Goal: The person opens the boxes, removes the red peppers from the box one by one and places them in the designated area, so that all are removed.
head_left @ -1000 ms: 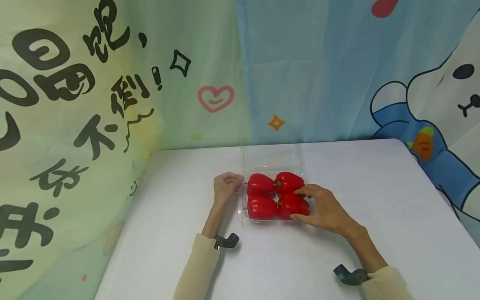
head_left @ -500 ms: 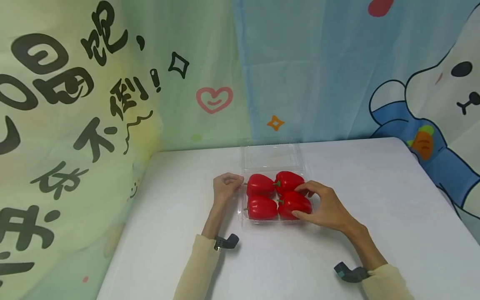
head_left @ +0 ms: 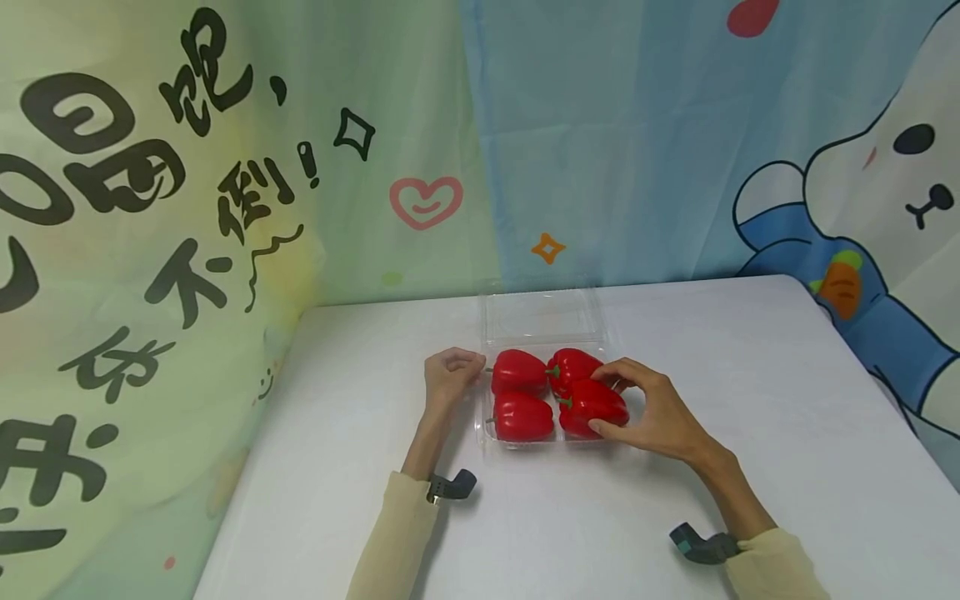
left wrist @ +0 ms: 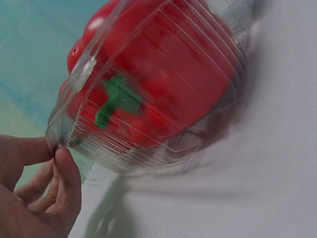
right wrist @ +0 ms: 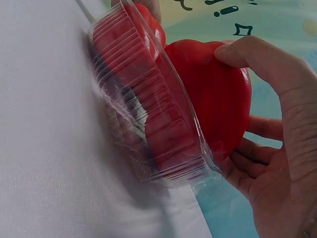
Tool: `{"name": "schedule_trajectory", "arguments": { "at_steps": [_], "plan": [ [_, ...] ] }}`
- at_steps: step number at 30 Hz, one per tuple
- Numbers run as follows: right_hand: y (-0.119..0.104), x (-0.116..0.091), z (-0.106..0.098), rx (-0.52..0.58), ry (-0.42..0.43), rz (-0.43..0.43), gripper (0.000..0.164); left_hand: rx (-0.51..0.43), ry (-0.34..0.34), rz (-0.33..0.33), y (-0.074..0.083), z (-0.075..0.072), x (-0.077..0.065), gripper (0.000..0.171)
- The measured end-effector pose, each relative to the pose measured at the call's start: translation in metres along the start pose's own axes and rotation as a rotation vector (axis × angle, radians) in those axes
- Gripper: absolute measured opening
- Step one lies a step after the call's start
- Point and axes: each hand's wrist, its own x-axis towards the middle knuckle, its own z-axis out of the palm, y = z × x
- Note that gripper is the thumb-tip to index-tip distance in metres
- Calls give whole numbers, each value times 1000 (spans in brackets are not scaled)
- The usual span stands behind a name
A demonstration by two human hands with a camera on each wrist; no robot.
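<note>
A clear plastic clamshell box (head_left: 517, 445) holds several red bell peppers with green stems. At its left edge my left hand (head_left: 450, 379) pinches the rim; the left wrist view shows thumb and finger on the plastic corner (left wrist: 58, 131). My right hand (head_left: 656, 410) grips the front right bell pepper (head_left: 592, 410) between thumb and fingers. That pepper is raised partly above the box wall in the right wrist view, its lower part seen through the plastic. Beside it sit the back right pepper (head_left: 566, 364), back left pepper (head_left: 517, 372) and front left pepper (head_left: 522, 417).
The box's clear lid (head_left: 540, 317) lies folded back towards the table's rear edge. A white cloth covers the table (head_left: 750, 375). Behind it hangs a printed curtain (head_left: 585, 150), which also runs along the left side.
The front right bell pepper has shifted up and slightly right in my right hand's grip. The back right pepper has shifted slightly. My left hand stays at the box's left rim.
</note>
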Motion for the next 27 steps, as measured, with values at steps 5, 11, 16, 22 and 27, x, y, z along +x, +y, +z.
{"name": "schedule_trajectory", "arguments": {
  "at_steps": [5, 11, 16, 22, 27],
  "plan": [
    [1, -2, -1, 15, 13, 4, 72, 7, 1, -8, 0, 1, -1, 16],
    [3, -5, -3, 57, 58, -22, 68, 5, -3, -1, 2, 1, -3, 16],
    [2, -4, -6, 69, 101, -49, 70, -1, 3, 16, 2, 0, -3, 14],
    [-2, -3, -10, 88, 154, -65, 69, 7, 4, 26, 1, 0, -2, 15],
    [-5, -5, -14, 92, 216, -50, 71, 14, 8, 10, 1, 1, -2, 13]
  ]
}}
